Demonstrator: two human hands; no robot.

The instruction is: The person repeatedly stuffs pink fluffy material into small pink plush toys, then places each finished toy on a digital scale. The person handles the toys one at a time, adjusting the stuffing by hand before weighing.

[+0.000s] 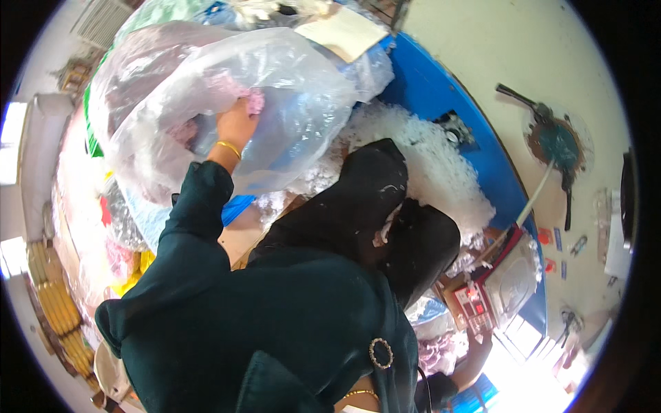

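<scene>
Pink fluff [255, 103] at 12 o'clock off left hand [237, 124], inside clear bag [303, 79]. Left's nearer. Right hand [476, 350], glare-washed, probably touches scale [471, 303] at 5 o'clock. Can't tell either grip.

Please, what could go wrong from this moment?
The gold bangle near the left hand might snag the crumpled clear bag and tear it. Also, the pink fluff at that hand could drop out and mix with the loose white fluff beside the bag.

Left arm [196, 206] stretches forward, the left hand [237, 124] palm-down.
</scene>
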